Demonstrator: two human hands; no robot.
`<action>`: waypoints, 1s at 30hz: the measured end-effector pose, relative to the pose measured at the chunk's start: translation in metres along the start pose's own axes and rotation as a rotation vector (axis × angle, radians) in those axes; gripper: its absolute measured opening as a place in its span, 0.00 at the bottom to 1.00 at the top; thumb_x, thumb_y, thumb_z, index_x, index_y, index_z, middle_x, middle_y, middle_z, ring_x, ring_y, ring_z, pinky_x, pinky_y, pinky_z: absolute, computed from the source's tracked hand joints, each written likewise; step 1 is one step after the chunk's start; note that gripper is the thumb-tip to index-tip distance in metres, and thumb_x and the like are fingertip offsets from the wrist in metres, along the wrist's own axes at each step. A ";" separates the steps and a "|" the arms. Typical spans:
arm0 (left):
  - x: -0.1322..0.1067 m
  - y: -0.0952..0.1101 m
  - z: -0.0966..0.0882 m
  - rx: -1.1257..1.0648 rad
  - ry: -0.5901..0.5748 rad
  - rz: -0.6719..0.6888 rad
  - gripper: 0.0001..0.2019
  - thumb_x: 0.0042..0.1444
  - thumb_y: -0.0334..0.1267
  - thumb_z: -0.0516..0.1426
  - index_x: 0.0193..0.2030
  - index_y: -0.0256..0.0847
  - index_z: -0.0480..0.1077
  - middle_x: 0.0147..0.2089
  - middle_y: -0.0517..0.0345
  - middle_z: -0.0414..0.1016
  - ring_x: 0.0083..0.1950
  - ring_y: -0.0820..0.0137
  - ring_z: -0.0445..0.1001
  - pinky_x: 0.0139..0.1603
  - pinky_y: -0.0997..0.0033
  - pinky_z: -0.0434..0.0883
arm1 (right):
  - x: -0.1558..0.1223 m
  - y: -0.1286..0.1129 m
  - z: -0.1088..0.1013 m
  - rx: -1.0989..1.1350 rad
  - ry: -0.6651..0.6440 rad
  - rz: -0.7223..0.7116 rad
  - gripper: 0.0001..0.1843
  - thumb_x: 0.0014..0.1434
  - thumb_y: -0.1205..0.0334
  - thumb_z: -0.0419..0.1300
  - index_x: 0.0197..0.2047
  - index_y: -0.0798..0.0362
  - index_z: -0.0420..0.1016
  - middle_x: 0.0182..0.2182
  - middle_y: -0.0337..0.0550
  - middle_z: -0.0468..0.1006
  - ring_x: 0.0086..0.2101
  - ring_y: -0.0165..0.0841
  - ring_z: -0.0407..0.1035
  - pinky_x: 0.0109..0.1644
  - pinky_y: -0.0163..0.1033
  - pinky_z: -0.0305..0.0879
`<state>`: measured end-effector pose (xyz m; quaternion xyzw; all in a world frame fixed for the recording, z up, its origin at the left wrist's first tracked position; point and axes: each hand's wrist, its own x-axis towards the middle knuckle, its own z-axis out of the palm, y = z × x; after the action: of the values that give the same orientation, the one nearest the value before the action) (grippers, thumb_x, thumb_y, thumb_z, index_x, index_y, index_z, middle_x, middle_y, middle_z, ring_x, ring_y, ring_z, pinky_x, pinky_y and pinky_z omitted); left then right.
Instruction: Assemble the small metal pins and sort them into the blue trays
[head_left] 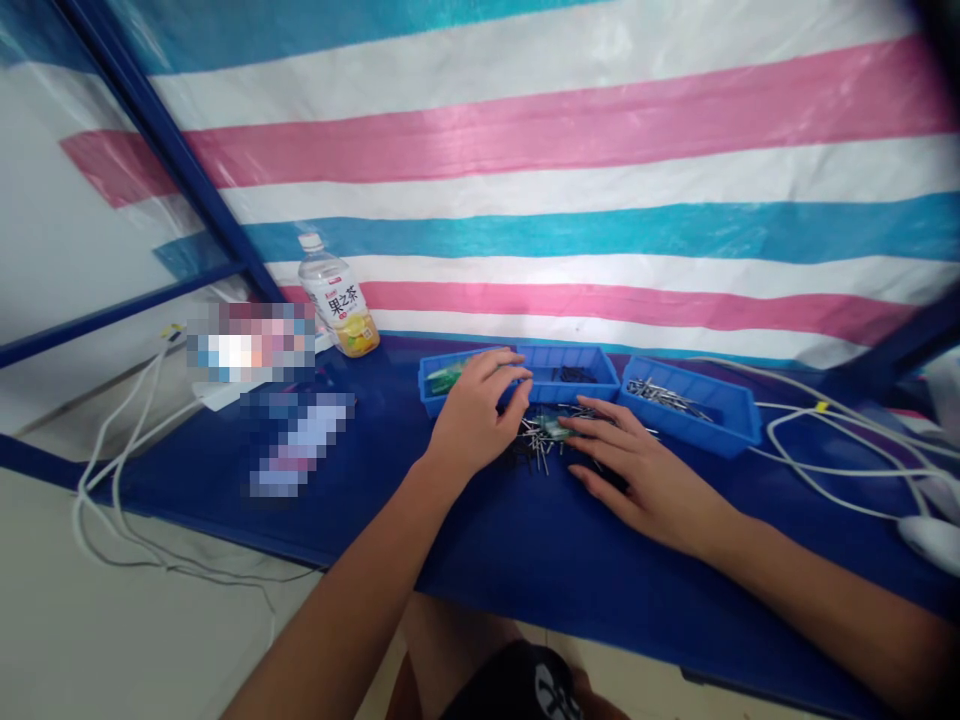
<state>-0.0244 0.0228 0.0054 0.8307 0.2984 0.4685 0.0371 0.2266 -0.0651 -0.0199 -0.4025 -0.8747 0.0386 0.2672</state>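
My left hand [476, 415] hovers at the front of two blue bins, its fingers curved and the thumb apart from them, with nothing visible in its grasp. Green packets lie in the left bin [424, 397], partly hidden by this hand. Dark screws [576, 375] rest in the middle bin [574, 392]. In front of the bins is a loose pile of silver nails [538, 445] and dark screws, with a greenish clear piece [553, 428] among them. My right hand [637, 475] has its fingers spread at the pile's right side. Silver nails [664, 396] fill part of the right bin [720, 430].
A drink bottle [341, 300] stands at the back left of the blue table [480, 540]. Blurred items lie beside it. White cables [810, 460] run along the right side, and more hang at the left edge. A striped sheet [570, 150] covers the back.
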 end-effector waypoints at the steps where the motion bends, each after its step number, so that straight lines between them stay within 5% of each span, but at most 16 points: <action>1: 0.000 0.003 0.001 -0.028 -0.008 0.004 0.07 0.71 0.33 0.59 0.51 0.40 0.78 0.58 0.48 0.82 0.64 0.59 0.77 0.69 0.48 0.74 | 0.000 0.001 0.000 0.001 0.015 0.004 0.21 0.73 0.62 0.62 0.67 0.47 0.78 0.67 0.50 0.78 0.74 0.53 0.56 0.74 0.69 0.63; 4: 0.000 0.010 0.002 -0.113 -0.087 -0.001 0.10 0.72 0.35 0.59 0.56 0.41 0.77 0.61 0.47 0.80 0.66 0.59 0.77 0.71 0.47 0.73 | 0.001 0.001 -0.003 0.036 0.101 0.032 0.25 0.73 0.62 0.61 0.71 0.46 0.74 0.69 0.49 0.75 0.72 0.50 0.61 0.75 0.67 0.62; 8: -0.003 0.016 0.006 -0.208 -0.222 -0.043 0.25 0.70 0.41 0.62 0.72 0.45 0.67 0.73 0.45 0.71 0.75 0.55 0.69 0.77 0.44 0.67 | 0.001 -0.004 -0.010 0.178 0.243 0.157 0.21 0.74 0.62 0.62 0.68 0.41 0.77 0.68 0.46 0.77 0.66 0.46 0.72 0.71 0.60 0.70; 11: -0.006 0.021 0.014 -0.320 -0.253 -0.127 0.31 0.69 0.41 0.64 0.76 0.47 0.62 0.72 0.45 0.73 0.70 0.54 0.76 0.71 0.47 0.74 | -0.001 -0.008 -0.014 0.281 0.339 0.243 0.16 0.73 0.60 0.64 0.61 0.39 0.82 0.61 0.43 0.82 0.60 0.44 0.78 0.65 0.53 0.76; 13: -0.008 0.026 0.021 -0.421 -0.255 -0.207 0.28 0.69 0.37 0.64 0.73 0.47 0.65 0.58 0.49 0.84 0.57 0.59 0.85 0.62 0.54 0.81 | -0.003 -0.009 -0.014 0.316 0.383 0.265 0.12 0.71 0.60 0.66 0.56 0.39 0.85 0.57 0.42 0.85 0.57 0.43 0.80 0.62 0.51 0.78; 16: -0.009 0.033 0.028 -0.537 -0.229 -0.289 0.24 0.66 0.32 0.65 0.67 0.45 0.72 0.46 0.54 0.86 0.46 0.64 0.87 0.55 0.62 0.83 | -0.004 -0.008 -0.010 0.398 0.454 0.334 0.07 0.68 0.59 0.70 0.49 0.41 0.86 0.51 0.42 0.87 0.52 0.42 0.83 0.58 0.48 0.81; 23: -0.009 0.037 0.032 -0.671 -0.222 -0.331 0.22 0.63 0.33 0.66 0.63 0.41 0.74 0.48 0.51 0.86 0.48 0.63 0.87 0.55 0.62 0.84 | 0.004 -0.007 -0.004 0.825 0.574 0.488 0.24 0.59 0.56 0.78 0.54 0.42 0.75 0.40 0.38 0.86 0.40 0.38 0.84 0.47 0.43 0.84; 30: -0.010 0.042 0.030 -0.660 -0.238 -0.271 0.21 0.60 0.31 0.65 0.61 0.40 0.72 0.46 0.52 0.85 0.44 0.65 0.86 0.52 0.63 0.84 | 0.004 -0.010 -0.005 0.712 0.444 0.503 0.22 0.62 0.52 0.75 0.56 0.46 0.80 0.42 0.46 0.85 0.39 0.40 0.83 0.45 0.47 0.85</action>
<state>0.0146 -0.0103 -0.0050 0.7756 0.2320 0.4307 0.3988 0.2204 -0.0699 -0.0112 -0.4834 -0.6047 0.3117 0.5508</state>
